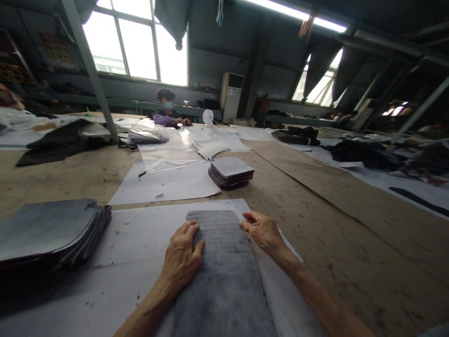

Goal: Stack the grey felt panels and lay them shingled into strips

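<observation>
A long grey fabric piece [224,271] with a felt-like surface lies flat in front of me, its far end squared off. My left hand [182,255] rests on its left edge, palm down, with the fingers lying forward and the thumb on the cloth. At the far right corner, my right hand [264,231] has its thumb and fingers drawn together on the edge of the piece; the exact grip is small and partly hidden. Under the fabric are white paper sheets [140,234] dotted with dark scraps.
To the left stands a thick stack of grey pieces [49,224]. A smaller stack [231,171] sits ahead, near curved white pieces [210,149]. A metal post [93,70] rises at the left. Across the table are a person [168,110] and a white fan [208,117].
</observation>
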The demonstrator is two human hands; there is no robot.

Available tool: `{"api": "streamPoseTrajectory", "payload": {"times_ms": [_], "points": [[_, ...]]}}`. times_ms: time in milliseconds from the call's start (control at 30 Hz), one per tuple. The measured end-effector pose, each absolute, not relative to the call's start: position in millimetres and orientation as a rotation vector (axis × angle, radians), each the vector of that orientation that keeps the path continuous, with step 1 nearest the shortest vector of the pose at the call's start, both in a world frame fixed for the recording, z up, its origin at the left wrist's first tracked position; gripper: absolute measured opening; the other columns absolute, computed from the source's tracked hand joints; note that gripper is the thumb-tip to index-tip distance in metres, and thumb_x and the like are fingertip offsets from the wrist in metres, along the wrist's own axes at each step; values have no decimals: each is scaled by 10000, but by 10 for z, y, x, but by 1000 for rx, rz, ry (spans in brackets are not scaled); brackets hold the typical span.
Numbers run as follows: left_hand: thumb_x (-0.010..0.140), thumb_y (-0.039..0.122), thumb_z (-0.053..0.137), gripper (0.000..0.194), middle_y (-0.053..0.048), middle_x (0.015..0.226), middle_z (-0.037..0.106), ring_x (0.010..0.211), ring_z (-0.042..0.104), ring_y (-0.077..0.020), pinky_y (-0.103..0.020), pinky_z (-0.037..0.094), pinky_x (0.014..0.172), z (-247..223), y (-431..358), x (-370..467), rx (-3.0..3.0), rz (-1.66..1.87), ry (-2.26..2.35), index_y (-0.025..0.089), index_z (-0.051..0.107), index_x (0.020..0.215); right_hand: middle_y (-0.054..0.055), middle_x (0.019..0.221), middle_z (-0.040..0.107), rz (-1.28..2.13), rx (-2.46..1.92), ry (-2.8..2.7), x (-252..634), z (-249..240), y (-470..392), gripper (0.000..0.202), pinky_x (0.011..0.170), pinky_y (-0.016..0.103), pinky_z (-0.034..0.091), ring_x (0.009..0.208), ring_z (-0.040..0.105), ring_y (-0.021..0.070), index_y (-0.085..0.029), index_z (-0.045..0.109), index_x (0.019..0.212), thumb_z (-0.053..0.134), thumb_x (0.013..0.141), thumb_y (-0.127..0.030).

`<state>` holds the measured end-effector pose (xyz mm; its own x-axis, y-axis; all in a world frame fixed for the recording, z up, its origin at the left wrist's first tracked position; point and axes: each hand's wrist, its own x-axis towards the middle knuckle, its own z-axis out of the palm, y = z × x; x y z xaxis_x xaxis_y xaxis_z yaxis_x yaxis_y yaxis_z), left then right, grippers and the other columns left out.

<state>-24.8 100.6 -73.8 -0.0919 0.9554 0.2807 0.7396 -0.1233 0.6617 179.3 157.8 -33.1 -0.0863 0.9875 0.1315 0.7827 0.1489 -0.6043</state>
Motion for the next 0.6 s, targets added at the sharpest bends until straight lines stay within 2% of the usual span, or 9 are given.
{"api": "streamPoseTrajectory", "payload": {"times_ms": [133, 267, 333, 467, 533, 600], "points": [[742, 185, 469, 371, -99, 1239, 505, 1180, 401, -222, -375, 281, 1037, -719, 998, -245, 1891, 1023, 1885, 107, 549, 1095, 45, 1014, 633, 580, -1587, -2128, 1699, -274, 1884, 383, 789, 255, 439, 920, 573, 171, -173, 624, 1010, 649, 630, -215], [733, 171, 479, 366, -82, 1230, 511, 1172, 407, -209, -360, 287, 1034, -701, 1000, -234, 1894, 1018, 1906, 124, 542, 1091, 18, 952, 628, 642, -1543, -2329, 1653, -228, 2073, 387, 742, 264, 435, 848, 558, 160, -190, 635, 941, 718, 563, -193], [729, 163, 478, 366, -82, 1226, 511, 1173, 405, -207, -358, 283, 1036, -699, 1001, -232, 1896, 1017, 1914, 125, 539, 1088, 19, 909, 617, 676, -1567, -2396, 1641, -213, 2142, 333, 727, 289, 439, 806, 551, 151, -170, 621, 916, 718, 602, -221], [729, 162, 476, 357, -78, 1211, 519, 1166, 410, -198, -351, 282, 1036, -702, 1003, -233, 1900, 1024, 1911, 131, 537, 1080, 7, 830, 582, 704, -1647, -2445, 1600, -196, 2190, 203, 663, 301, 456, 723, 548, 127, -133, 577, 885, 593, 779, -306], [728, 164, 478, 354, -78, 1208, 521, 1163, 413, -199, -351, 287, 1032, -703, 1003, -233, 1901, 1031, 1907, 134, 537, 1076, 6, 826, 571, 655, -1665, -2427, 1573, -185, 2152, 188, 655, 295, 451, 722, 540, 125, -131, 570, 846, 573, 793, -311], [726, 167, 481, 350, -82, 1206, 523, 1159, 418, -205, -360, 293, 1027, -702, 1001, -231, 1898, 1040, 1907, 136, 538, 1070, 13, 853, 563, 569, -1659, -2383, 1547, -170, 2084, 161, 683, 302, 433, 768, 526, 136, -136, 566, 810, 609, 751, -279]]}}
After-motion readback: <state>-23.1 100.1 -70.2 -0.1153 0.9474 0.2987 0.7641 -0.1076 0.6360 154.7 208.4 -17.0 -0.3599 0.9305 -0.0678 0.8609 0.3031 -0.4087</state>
